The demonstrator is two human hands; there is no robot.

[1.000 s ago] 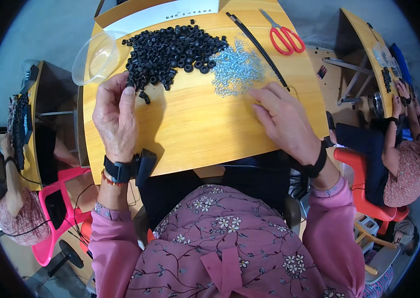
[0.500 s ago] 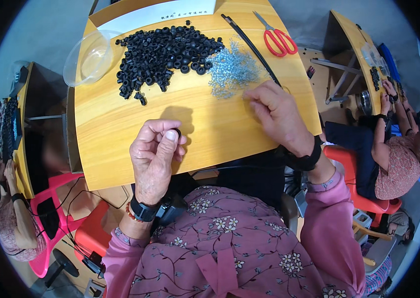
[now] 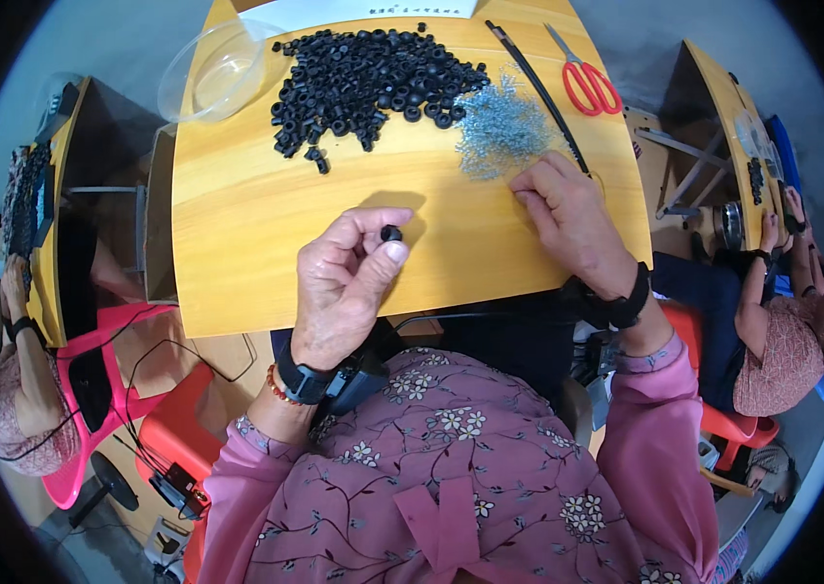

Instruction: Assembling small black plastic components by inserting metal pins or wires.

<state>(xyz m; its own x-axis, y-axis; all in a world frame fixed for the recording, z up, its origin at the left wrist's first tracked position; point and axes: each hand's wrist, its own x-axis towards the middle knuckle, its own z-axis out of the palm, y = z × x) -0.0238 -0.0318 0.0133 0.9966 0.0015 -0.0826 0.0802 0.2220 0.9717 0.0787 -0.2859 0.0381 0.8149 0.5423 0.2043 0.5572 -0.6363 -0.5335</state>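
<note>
My left hand [image 3: 342, 277] pinches a small round black plastic cap [image 3: 391, 234] between thumb and forefinger, raised over the near part of the table. Beyond it lies a large heap of similar black parts [image 3: 363, 88]. On the right, my right hand [image 3: 577, 224] has thumb and forefinger pressed together, just off the near right edge of a pile of small silvery-blue metal pieces [image 3: 501, 131]. Whatever those fingertips hold is too small to make out.
A clear plastic bowl [image 3: 222, 78] stands at the table's left. A long black rod [image 3: 538, 88] and red-handled scissors [image 3: 591, 86] lie at the right. A white printed strip [image 3: 358, 12] crosses the far edge. People work at tables on both sides.
The whole view has shifted, so the table sits further right and higher in it. My left fingers have turned the black cap, which shows more fully now. My right hand stays pinched near the metal pile.
</note>
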